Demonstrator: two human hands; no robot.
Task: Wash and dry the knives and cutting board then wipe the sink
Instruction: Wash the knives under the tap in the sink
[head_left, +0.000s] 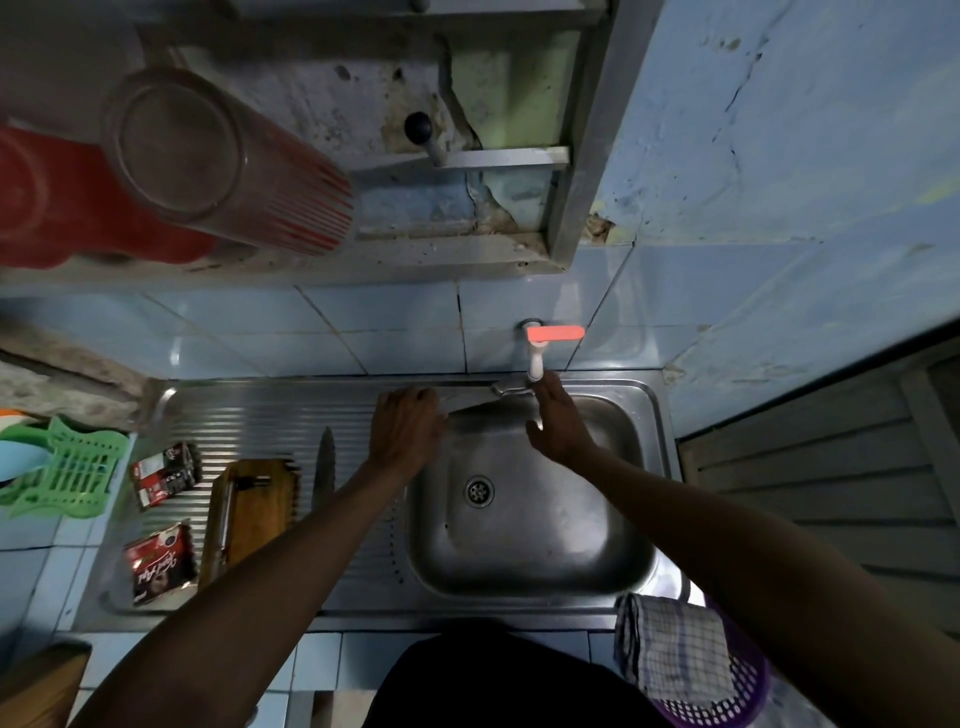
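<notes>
Early on, I judge: left hand (405, 426) grasps a knife (470, 397) at the sink's (647, 415) back rim, right hand (558, 421) released under the tap (536, 358); cutting board (254, 514) and 1 knife (325, 467) wait on the drainboard.

Cutting board (254, 512) left of sink (524, 525)

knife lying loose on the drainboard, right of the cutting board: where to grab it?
Take the knife by its handle, the near end toward the person; the pointed blade tip aims at the back wall. It lies flat on the ridged drainboard, so come from above with a pinch grip across the handle's sides.
</notes>
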